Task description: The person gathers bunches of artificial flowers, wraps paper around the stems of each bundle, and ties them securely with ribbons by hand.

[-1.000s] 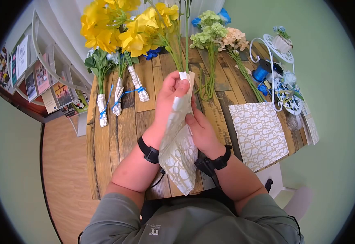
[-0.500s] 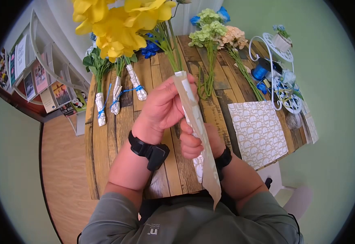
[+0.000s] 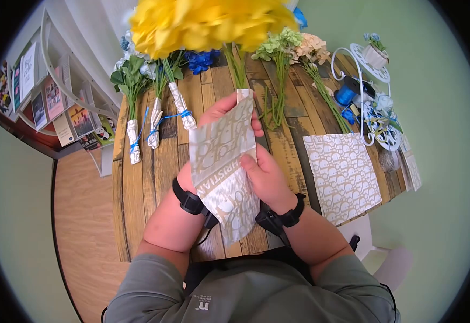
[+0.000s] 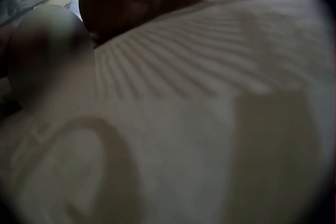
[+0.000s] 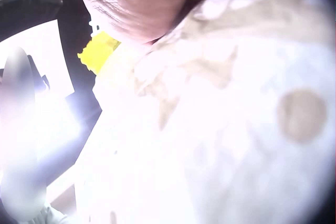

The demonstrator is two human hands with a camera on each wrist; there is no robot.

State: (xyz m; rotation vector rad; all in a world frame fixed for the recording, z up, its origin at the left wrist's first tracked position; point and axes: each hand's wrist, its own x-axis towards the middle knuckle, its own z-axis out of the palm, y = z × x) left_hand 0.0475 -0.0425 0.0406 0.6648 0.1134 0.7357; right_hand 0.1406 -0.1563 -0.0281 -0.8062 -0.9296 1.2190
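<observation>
Bunch of large ruffled yellow flowers on green stems (image 3: 213, 29), right up at top centre of the frame, sleeved at the stems in white-and-beige printed paper (image 3: 221, 175) at mid-frame. Gripped near the paper's top by the left hand (image 3: 220, 109), with fingers curled round from behind to the right edge. Pinched lower down by the right hand (image 3: 271, 180), thumb across the front! Over at upper left, three paper-wrapped bunches (image 3: 154, 129) tied with blue ribbon (image 3: 183, 113); right of centre, a flat square sheet of matching paper (image 3: 345, 177) on the planked wooden table (image 3: 148, 199).

Flowers (image 3: 213, 29) yellow; wrapping paper (image 3: 218, 156) white with tan lettering (fine stripes too); spooled ribbon (image 3: 345, 97) blue.
</observation>
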